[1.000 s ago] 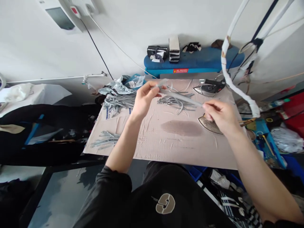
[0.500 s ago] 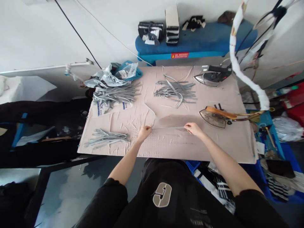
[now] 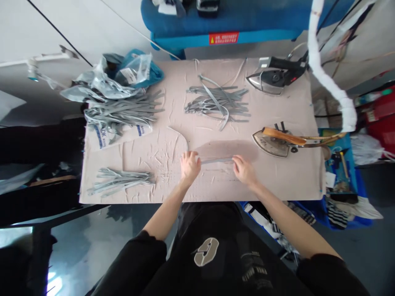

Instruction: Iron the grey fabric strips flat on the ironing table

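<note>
L hand [image 3: 189, 166] & R hand [image 3: 244, 170] both pinched on the ends of a narrow grey fabric strip [image 3: 216, 160], which runs flat & taut between them, just above the creased pale-pink sheet [image 3: 286, 179]. Straight ahead of the grip lies a tangled bundle of grey strips [image 3: 217, 102]; ahead-left, a longer grey bundle [image 3: 123, 111]; left of L hand, a smaller grey bundle [image 3: 120, 181]. Right of R hand sits a steel iron with wooden handle [image 3: 271, 140]. One strip in hand, many left in bundles; can't tell which are done.

An iron [image 3: 271, 144] (wooden handle) obstructs the right hand [image 3: 245, 171].
</note>
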The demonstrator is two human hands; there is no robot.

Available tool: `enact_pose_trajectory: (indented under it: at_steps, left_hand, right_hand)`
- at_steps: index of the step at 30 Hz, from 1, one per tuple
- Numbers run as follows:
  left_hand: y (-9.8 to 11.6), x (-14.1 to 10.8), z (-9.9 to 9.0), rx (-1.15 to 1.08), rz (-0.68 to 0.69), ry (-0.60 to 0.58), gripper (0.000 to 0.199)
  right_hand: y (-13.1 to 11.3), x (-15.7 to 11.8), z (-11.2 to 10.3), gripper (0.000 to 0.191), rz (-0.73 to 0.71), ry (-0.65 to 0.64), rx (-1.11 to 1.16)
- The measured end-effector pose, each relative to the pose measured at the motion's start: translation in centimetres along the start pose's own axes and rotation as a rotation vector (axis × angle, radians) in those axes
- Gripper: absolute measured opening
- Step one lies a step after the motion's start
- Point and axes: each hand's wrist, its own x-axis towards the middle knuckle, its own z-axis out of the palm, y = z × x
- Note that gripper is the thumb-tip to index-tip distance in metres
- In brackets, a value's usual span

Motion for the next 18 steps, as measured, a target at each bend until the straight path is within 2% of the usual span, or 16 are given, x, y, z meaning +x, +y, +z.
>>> enact_pose_trajectory:
  at_steps: [4,6,8,10,13,16,18]
  left_hand:
    - [5.5,1.2,4.8,-0.120,0.288,-0.035,0.036]
    - [7.1,1.7,6.9,-0.175,0.364,-0.040,0.039]
    - [7.9,2.1,8.2,-0.216,0.383,-0.046,0.042]
    - [8.3,2.2,8.5,-0.255,0.399,-0.059,0.044]
    - [8.7,1.6,7.3,-0.245,0.408,-0.056,0.043]
    - [9.3,0.9,6.0,-0.168,0.430,-0.014,0.040]
    - [9.4,1.1,6.1,-0.099,0.448,0.032,0.043]
  right_hand:
    - [0.1,-2.3,2.3,0.050,-0.136,-0.035,-0.054]
    - [0.8,-2.6,3.3,0.054,-0.142,-0.040,-0.095]
    - [1.5,-2.6,3.9,0.056,-0.142,-0.040,-0.136]
    - [1.9,-2.6,4.1,0.057,-0.150,-0.030,-0.174]
    - [1.2,-2.9,3.4,0.062,-0.194,0.022,-0.209]
    - [0.5,-3.3,2.6,0.077,-0.288,0.117,-0.190]
    - [1.0,-3.1,2.6,0.087,-0.377,0.159,-0.149]
